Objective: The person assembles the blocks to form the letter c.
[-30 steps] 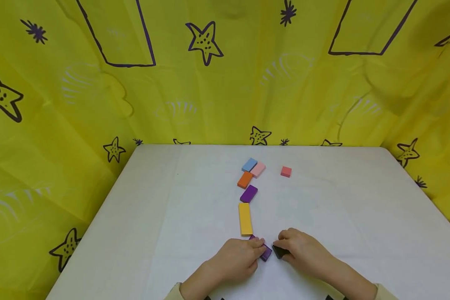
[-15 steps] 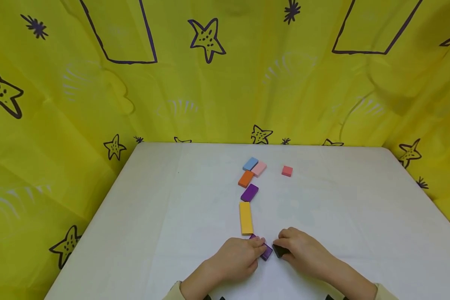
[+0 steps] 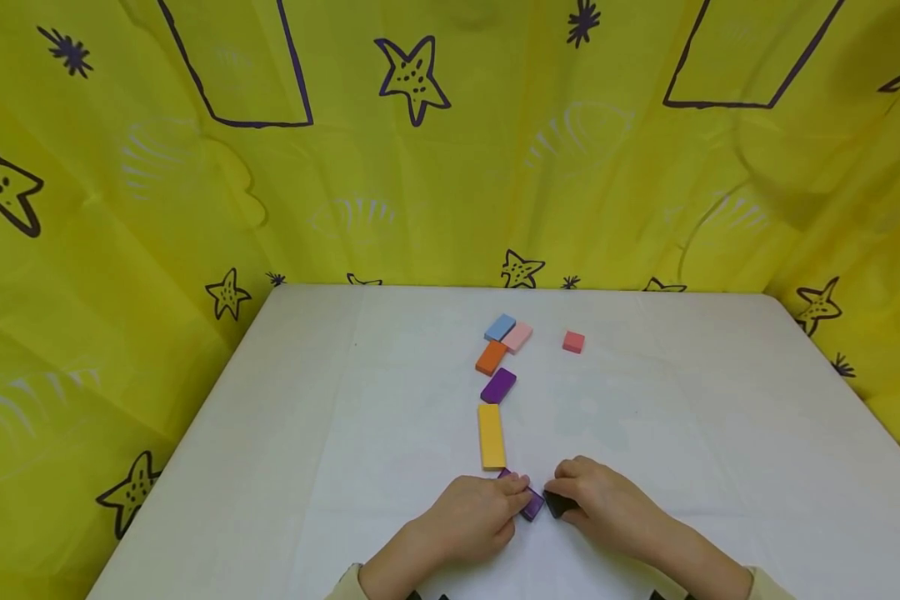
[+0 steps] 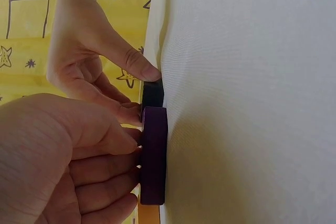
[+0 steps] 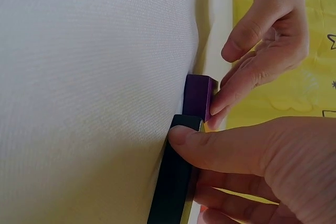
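Under the fingertips of my left hand (image 3: 472, 518) lies a purple block (image 3: 534, 505) (image 4: 154, 156), flat and slanted on the white tabletop. The right wrist view shows the left thumb held off that block. My right hand (image 3: 607, 504) pinches a very dark green block (image 3: 557, 503) (image 5: 170, 177) between thumb and fingers, with its end right beside the purple block. Whether the two blocks touch is hard to tell. A yellow block (image 3: 491, 437) begins at the purple block's far end, and the left fingers cover part of the purple one.
Beyond the yellow block, a second purple block (image 3: 498, 386), an orange block (image 3: 491, 357), a blue block (image 3: 500, 327) and a pink block (image 3: 517, 337) form a crooked line. A small red block (image 3: 573, 342) lies apart to the right. A yellow patterned curtain (image 3: 450, 183) surrounds the table.
The head view has shifted slightly. Both hands and all the blocks keep practically the same places.
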Motion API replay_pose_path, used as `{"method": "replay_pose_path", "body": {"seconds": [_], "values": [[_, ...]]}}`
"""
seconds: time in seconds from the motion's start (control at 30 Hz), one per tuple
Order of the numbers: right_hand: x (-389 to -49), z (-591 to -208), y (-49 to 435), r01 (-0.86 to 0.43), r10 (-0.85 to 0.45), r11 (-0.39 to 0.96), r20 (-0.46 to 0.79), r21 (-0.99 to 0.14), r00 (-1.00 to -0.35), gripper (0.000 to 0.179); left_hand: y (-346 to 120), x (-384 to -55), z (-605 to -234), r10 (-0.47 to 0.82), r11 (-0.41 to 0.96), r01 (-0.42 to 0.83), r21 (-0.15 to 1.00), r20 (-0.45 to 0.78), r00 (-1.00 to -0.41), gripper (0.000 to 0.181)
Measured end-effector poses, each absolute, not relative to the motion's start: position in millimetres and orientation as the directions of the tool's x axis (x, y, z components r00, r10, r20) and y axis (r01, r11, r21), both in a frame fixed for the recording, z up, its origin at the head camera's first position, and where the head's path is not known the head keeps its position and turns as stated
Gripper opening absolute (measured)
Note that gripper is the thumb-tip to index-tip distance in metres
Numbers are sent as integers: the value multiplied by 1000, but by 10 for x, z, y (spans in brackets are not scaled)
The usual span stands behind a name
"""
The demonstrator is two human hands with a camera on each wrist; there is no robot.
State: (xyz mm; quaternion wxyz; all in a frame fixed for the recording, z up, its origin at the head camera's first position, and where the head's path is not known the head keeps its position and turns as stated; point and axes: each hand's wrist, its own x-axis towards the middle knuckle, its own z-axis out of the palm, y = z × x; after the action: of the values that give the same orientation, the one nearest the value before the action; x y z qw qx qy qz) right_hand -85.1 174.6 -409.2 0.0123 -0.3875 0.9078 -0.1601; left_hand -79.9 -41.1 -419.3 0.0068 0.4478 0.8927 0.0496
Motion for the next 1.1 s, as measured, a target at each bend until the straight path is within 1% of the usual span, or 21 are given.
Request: {"method": "replay_pose_path", "body": {"seconds": [0.2,0.5,0.8,1.1], "values": [[-827,-4097,1750,-703,-711,641,107,-309,-695,23,-408,-789,-4190,804,589,804,82,40,-593,35],[-807,-4117,1755,-718,-718,628,133,-299,-684,24,-402,-794,-4188,798,598,794,107,9,-602,35],[-803,-4132,1751,-712,-715,635,119,-301,-688,25,-406,-789,-4188,799,596,798,90,35,-601,35],[-790,-4131,1759,-720,-713,629,149,-294,-685,25,-397,-797,-4187,802,591,802,94,43,-596,34]]}}
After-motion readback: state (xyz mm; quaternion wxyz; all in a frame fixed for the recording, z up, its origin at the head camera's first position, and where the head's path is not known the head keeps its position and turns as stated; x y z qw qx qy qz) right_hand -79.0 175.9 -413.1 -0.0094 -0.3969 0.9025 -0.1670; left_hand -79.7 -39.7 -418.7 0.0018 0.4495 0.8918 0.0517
